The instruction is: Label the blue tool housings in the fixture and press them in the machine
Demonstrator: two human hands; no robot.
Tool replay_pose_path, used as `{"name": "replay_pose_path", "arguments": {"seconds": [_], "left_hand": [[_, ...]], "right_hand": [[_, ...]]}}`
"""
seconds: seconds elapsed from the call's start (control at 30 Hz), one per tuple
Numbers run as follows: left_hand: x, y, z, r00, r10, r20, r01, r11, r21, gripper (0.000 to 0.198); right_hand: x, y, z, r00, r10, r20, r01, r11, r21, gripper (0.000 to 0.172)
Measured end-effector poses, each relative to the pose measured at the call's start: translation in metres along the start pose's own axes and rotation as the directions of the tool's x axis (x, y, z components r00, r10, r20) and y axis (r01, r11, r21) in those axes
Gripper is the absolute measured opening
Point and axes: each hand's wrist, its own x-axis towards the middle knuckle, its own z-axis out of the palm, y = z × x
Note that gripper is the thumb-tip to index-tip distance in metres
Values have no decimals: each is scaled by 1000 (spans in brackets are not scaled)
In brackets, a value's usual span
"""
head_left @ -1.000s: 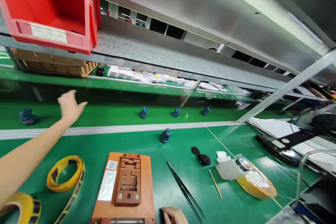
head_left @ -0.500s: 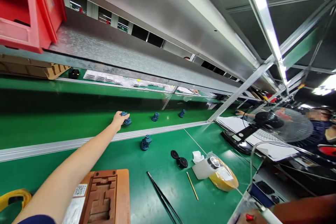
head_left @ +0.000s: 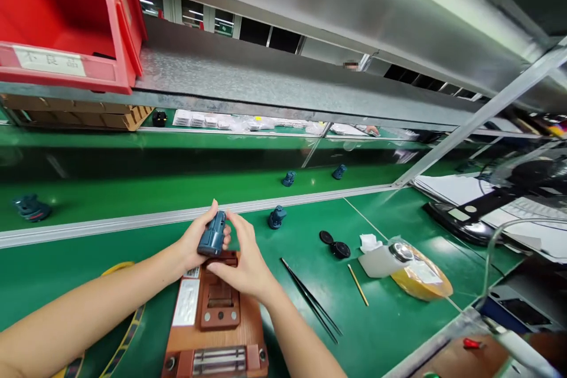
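My left hand (head_left: 195, 242) is closed round a dark blue battery pack (head_left: 213, 235), held tilted above the far end of a brown wooden fixture (head_left: 252, 313). My right hand (head_left: 243, 257) is close against the pack's right side, thumb and forefinger spread apart. The forefinger comes near the pack's top; whether it touches I cannot tell. Below the hands, a darker brown block (head_left: 220, 318) with a recess sits on the fixture. Metal rods (head_left: 219, 360) lie across its near end. A similar blue pack (head_left: 277, 217) stands on the green table right of my hands.
Along the back strip are more blue packs (head_left: 32, 208) (head_left: 289, 178) (head_left: 339, 172). Black tweezers (head_left: 310, 299), a thin stick (head_left: 358, 284), black caps (head_left: 340, 249), a white bottle (head_left: 381, 261) and a yellow tape roll (head_left: 425, 289) lie right. A red bin (head_left: 128, 41) stands on the shelf above.
My left hand has come back from the rear strip with a blue pack and is now over the fixture. My right hand has entered beside it. The view has turned left.
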Motion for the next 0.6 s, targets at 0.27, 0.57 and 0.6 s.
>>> {"name": "replay_pose_path", "arguments": {"seconds": [0.27, 0.57, 0.6], "left_hand": [[-74, -14, -22, 962, 146, -231, -68, 947, 314, 43], [-210, -46, -71, 966, 22, -258, 196, 590, 783, 39], [-220, -61, -74, 977, -42, -208, 194, 572, 797, 38]], "right_hand": [[-22, 1, 3, 966, 33, 257, -35, 999, 1, 91], [-49, 21, -7, 895, 121, 430, -85, 991, -102, 95], [-49, 22, -7, 876, 119, 467, -75, 991, -110, 98]]}}
